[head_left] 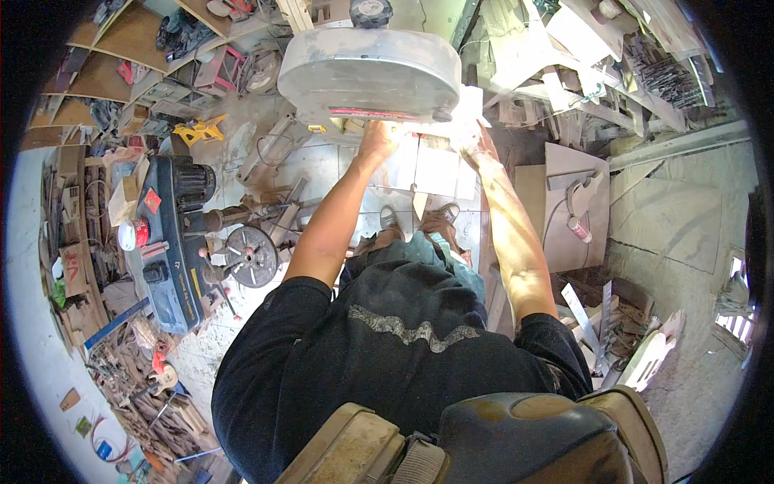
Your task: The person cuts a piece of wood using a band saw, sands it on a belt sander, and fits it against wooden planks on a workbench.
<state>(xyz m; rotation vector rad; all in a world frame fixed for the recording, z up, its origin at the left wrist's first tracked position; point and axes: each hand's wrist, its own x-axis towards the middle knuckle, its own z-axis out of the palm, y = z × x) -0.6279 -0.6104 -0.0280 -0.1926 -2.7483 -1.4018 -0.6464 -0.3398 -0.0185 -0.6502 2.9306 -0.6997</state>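
Both my arms reach forward to a band saw with a big rounded housing [367, 68]. Under the housing's lower edge, my left hand [377, 140] is at the saw's table [439, 171]; its fingertips are hidden by the housing and washed out by bright light. My right hand [480, 150] is at the table's right side, beside a brightly lit pale patch that I cannot make out. Glare hides most of its fingers too. What either hand holds, if anything, does not show.
To my left a drill press [173, 242] lies or stands beside wood scraps, with a red-and-white can [133, 234] by it. A yellow tool [197, 130] is near the shelves. Stacked boards [580, 48] fill the back right; a leaning panel [592, 234] stands at right.
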